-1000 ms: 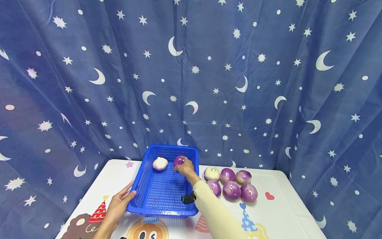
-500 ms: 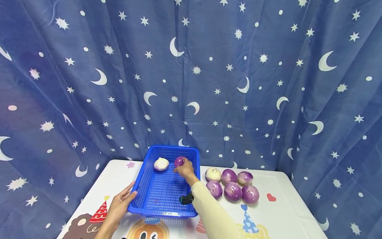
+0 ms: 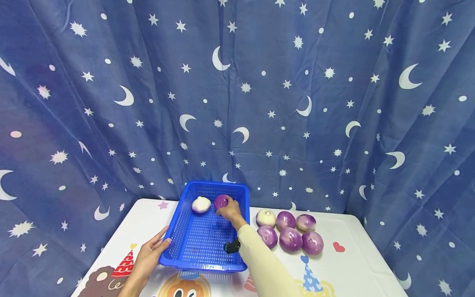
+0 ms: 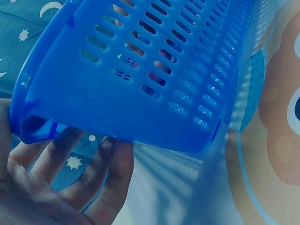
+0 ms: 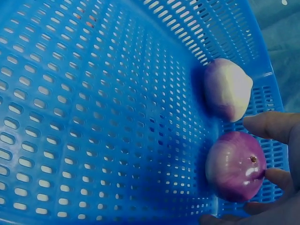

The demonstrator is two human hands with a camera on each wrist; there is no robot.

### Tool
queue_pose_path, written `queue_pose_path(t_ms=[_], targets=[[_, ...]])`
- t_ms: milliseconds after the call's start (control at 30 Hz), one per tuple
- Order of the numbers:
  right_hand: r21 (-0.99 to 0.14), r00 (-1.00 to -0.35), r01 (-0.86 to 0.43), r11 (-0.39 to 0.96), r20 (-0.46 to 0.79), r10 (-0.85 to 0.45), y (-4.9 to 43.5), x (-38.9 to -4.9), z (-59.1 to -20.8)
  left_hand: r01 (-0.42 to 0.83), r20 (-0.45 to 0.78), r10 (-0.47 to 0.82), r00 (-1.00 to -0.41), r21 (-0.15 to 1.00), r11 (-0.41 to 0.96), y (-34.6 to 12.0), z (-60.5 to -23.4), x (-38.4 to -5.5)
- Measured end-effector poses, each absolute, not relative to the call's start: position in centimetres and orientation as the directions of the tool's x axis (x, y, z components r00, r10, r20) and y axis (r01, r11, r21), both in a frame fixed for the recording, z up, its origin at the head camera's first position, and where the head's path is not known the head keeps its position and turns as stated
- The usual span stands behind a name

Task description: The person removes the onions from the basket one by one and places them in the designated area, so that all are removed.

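Observation:
A blue plastic basket (image 3: pixel 202 266) with slotted walls stands on the table. My left hand (image 3: pixel 147 256) grips its near left corner, fingers (image 4: pixel 115 173) under the rim. Inside, at the far right, lies a glossy purple onion (image 5: pixel 232 164). My right hand (image 3: pixel 231 212) reaches over the right wall and has its fingers around this onion; in the right wrist view the thumb shows a small gap from it. A whitish onion (image 3: pixel 201 204) with purple on its side sits at the far left of the basket, a little apart from the purple one.
Right of the basket, several more onions (image 3: pixel 290 239) lie close together in two rows, mostly purple. The table's white cloth (image 3: pixel 356 264) has cartoon prints. A dark blue curtain (image 3: pixel 259 103) with moons and stars hangs right behind the table.
The purple onion has shifted slightly left within the basket, under my right hand. My left hand has stayed at the corner. The whole head view has drifted a little.

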State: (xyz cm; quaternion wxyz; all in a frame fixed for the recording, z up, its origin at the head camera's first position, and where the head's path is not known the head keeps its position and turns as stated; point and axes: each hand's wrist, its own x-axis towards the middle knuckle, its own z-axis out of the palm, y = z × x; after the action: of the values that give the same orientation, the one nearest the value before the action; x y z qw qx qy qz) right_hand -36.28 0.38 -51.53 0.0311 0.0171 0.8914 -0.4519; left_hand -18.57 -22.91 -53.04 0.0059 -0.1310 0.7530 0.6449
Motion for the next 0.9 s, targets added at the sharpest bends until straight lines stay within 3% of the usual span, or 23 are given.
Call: queue_pose_path(t_ms=[533, 900], targets=[[-0.726, -0.995, -0.069, 0.684, 0.005, -0.095, 1.0, -37.9, -52.0, -0.223, -0.199, -0.21, -0.957, 0.97, 0.098, -22.9, -53.2, -18.8], [-0.707, -0.985, -0.1, 0.7, -0.029, -0.17, 1.2, -37.4, -52.3, -0.234, -0.195, -0.217, -0.956, 0.958, 0.166, -22.8, -53.1, -18.7]])
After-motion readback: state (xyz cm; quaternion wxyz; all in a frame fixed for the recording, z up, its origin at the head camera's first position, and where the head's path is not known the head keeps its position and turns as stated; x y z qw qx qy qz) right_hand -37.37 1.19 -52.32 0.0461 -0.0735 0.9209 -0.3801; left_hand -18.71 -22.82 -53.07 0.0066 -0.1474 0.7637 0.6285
